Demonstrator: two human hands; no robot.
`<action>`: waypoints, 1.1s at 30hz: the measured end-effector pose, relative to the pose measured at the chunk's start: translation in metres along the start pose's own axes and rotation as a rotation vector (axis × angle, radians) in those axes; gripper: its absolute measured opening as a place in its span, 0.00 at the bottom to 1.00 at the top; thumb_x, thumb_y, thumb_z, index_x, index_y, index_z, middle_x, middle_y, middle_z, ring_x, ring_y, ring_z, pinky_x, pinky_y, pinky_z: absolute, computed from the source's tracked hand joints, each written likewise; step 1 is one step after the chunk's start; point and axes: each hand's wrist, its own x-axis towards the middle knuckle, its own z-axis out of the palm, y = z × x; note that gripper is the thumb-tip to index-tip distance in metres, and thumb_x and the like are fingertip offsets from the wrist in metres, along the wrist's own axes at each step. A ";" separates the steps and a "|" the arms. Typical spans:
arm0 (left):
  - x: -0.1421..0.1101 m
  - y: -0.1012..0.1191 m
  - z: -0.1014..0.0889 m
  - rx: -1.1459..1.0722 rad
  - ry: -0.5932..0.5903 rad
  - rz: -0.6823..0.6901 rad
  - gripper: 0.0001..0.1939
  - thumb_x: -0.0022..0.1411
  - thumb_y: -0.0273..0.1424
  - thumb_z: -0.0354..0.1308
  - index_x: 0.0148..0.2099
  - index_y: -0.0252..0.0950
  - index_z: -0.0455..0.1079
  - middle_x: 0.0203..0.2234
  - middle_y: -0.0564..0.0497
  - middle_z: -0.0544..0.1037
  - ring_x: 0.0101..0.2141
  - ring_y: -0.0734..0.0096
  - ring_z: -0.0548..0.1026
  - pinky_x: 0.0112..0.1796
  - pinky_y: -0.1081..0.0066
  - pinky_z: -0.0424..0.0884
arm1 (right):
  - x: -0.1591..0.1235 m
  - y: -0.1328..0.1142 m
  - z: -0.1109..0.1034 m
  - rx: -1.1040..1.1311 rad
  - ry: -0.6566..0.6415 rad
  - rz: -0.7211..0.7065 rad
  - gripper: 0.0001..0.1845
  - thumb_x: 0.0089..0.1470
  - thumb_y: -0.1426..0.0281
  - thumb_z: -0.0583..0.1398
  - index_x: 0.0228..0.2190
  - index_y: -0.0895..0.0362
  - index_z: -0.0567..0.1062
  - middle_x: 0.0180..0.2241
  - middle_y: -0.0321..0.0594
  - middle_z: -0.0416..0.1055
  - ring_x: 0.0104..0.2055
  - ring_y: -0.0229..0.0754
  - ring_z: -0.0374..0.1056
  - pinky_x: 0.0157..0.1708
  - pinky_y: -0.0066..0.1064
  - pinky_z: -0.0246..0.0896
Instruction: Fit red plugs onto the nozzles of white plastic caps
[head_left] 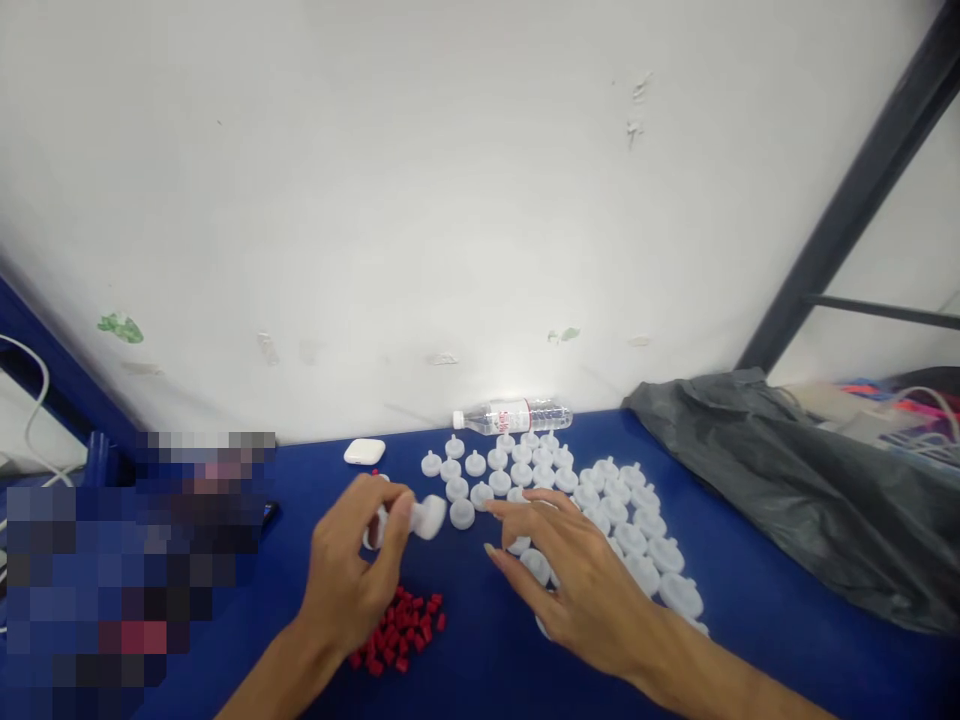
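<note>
My left hand [352,570] is closed on a white plastic cap-like part [426,517], holding it just above the blue table [750,620]. Below that hand lies a small heap of red plastic pieces [405,628]. My right hand [577,580] is spread open, fingers stretched out over a field of several white round plastic parts [570,490] set out in rows; it covers some of them and its fingertips are close to the nearest ones.
A clear water bottle [514,416] lies on its side against the white wall. A white earbud case [364,451] sits at the back left. A grey plastic bag [810,490] fills the right side. A blurred patch covers the left.
</note>
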 end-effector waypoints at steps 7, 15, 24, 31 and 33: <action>0.017 -0.062 -0.031 0.531 -0.047 -0.068 0.19 0.73 0.36 0.52 0.26 0.44 0.63 0.21 0.52 0.73 0.30 0.59 0.72 0.28 0.63 0.53 | 0.002 0.002 0.000 0.019 -0.029 -0.017 0.03 0.77 0.70 0.57 0.45 0.49 0.67 0.41 0.34 0.83 0.38 0.40 0.82 0.66 0.47 0.70; 0.007 -0.095 -0.026 0.733 -0.385 -0.204 0.13 0.69 0.32 0.60 0.29 0.41 0.70 0.21 0.57 0.72 0.23 0.66 0.70 0.28 0.67 0.62 | 0.007 0.005 -0.002 -0.024 -0.074 -0.085 0.06 0.77 0.73 0.55 0.44 0.51 0.69 0.38 0.31 0.81 0.37 0.36 0.81 0.69 0.42 0.65; 0.011 -0.075 -0.018 0.492 -0.251 -0.101 0.22 0.77 0.40 0.42 0.47 0.41 0.78 0.44 0.42 0.85 0.51 0.46 0.77 0.52 0.49 0.77 | 0.006 0.011 0.002 -0.063 -0.002 -0.164 0.08 0.76 0.74 0.55 0.42 0.52 0.71 0.37 0.30 0.81 0.36 0.34 0.80 0.71 0.34 0.60; 0.009 -0.052 -0.007 0.340 -0.193 -0.074 0.16 0.77 0.30 0.49 0.46 0.40 0.79 0.43 0.46 0.85 0.50 0.54 0.78 0.56 0.52 0.75 | 0.004 0.007 0.011 -0.037 0.098 -0.188 0.11 0.78 0.71 0.51 0.40 0.50 0.69 0.33 0.31 0.80 0.33 0.37 0.80 0.68 0.39 0.66; 0.014 -0.045 -0.004 0.338 -0.193 -0.084 0.12 0.78 0.28 0.53 0.47 0.38 0.78 0.43 0.47 0.84 0.51 0.56 0.79 0.56 0.51 0.76 | 0.003 0.004 0.009 -0.027 0.036 -0.197 0.09 0.75 0.74 0.54 0.41 0.50 0.69 0.34 0.31 0.80 0.34 0.38 0.80 0.67 0.41 0.67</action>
